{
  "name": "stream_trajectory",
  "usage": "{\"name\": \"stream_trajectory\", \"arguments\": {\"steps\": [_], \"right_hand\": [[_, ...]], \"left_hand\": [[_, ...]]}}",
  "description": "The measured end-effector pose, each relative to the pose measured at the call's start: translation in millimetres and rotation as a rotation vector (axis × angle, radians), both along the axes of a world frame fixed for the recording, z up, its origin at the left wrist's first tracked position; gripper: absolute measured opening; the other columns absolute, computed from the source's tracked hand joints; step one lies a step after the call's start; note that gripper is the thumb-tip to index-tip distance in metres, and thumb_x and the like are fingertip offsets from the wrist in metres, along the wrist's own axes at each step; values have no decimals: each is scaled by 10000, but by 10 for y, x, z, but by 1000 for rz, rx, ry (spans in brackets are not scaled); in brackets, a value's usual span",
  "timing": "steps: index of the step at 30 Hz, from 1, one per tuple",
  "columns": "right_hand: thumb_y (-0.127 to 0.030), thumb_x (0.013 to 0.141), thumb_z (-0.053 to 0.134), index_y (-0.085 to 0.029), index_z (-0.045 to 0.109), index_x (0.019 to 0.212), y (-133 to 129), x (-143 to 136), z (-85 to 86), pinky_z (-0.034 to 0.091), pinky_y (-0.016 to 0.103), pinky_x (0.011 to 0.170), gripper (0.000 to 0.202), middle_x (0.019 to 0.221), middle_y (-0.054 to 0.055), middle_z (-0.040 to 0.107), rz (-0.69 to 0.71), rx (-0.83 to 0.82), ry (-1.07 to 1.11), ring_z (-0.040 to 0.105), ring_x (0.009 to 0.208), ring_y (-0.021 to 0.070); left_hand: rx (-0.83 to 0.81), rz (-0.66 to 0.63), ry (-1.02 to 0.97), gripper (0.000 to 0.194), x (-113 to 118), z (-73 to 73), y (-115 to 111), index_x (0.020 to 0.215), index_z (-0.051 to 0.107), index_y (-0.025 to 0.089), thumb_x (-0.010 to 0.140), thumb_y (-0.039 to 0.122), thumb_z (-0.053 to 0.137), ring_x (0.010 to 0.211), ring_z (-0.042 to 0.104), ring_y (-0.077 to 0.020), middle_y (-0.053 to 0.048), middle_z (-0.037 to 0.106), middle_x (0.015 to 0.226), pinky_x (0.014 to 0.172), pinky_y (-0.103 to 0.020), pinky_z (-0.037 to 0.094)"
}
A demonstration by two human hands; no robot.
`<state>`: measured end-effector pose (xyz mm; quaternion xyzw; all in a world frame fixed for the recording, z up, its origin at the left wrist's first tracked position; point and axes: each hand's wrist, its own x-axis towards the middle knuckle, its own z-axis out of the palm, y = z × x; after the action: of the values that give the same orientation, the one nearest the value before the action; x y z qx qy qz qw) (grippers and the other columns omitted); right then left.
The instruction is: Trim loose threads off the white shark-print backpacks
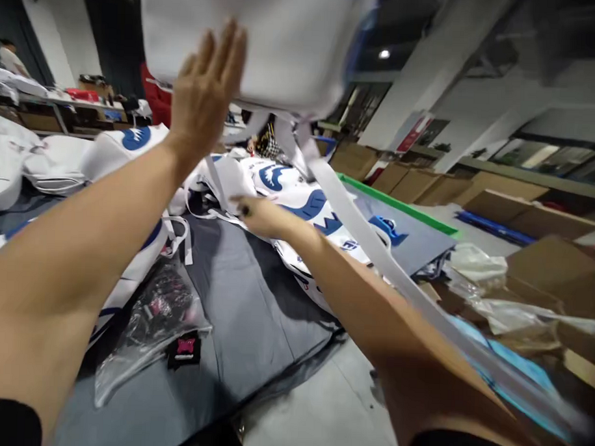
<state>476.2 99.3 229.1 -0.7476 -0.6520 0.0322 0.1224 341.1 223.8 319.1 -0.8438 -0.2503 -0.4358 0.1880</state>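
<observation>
A large white bag with hanging white straps fills the top of the view, tilted and slightly blurred. The palm of my left hand lies flat against its side, fingers stretched upward. Lower down, my right hand is closed near the straps, with a small dark spot at its fingertips; what it grips is too small to tell. Behind it lie white bags with blue patterns.
More white bags lie at the left on a grey-covered table. A clear plastic bag and a black tag lie near the front. A green-edged bin, cartons and plastic wrapping stand at the right. A person is far left.
</observation>
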Motion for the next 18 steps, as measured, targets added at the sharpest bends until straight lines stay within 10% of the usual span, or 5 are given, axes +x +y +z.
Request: {"name": "stream_trajectory", "arguments": {"steps": [5, 10, 14, 18], "right_hand": [[-108, 903, 504, -165, 625, 1286, -421, 843, -1197, 481, 327, 894, 406, 1239, 143, 685, -177, -185, -326, 628, 1137, 268], [-160, 987, 398, -118, 496, 1456, -795, 1192, -1894, 446, 429, 890, 481, 1434, 255, 540, -338, -345, -554, 578, 1195, 365], [-84, 998, 287, 18, 583, 1347, -856, 1088, -2081, 424, 427, 843, 469, 1308, 365, 585, -534, -314, -636, 615, 1149, 403], [-80, 1002, 276, 14, 715, 1137, -978, 1275, -1801, 381, 428, 757, 469, 1066, 326, 686, -552, -324, -527, 674, 1074, 334]], "left_hand": [[-321, 108, 179, 696, 393, -1071, 774, 1574, 243, 26, 1010, 330, 515, 1505, 283, -398, -205, 299, 1625, 1177, -558, 326], [-408, 165, 433, 525, -266, -2175, 770, 1430, 493, 79, 994, 369, 532, 1469, 352, -431, -183, 389, 1576, 1132, -616, 392], [-439, 308, 481, 538, -907, -2542, 465, 1378, 572, 99, 894, 315, 667, 1447, 370, -480, -248, 380, 1582, 1131, -663, 371], [-501, 337, 487, 506, -1513, -2652, -37, 1389, 568, 89, 945, 331, 547, 1460, 378, -445, -252, 398, 1578, 1128, -648, 371]]}}
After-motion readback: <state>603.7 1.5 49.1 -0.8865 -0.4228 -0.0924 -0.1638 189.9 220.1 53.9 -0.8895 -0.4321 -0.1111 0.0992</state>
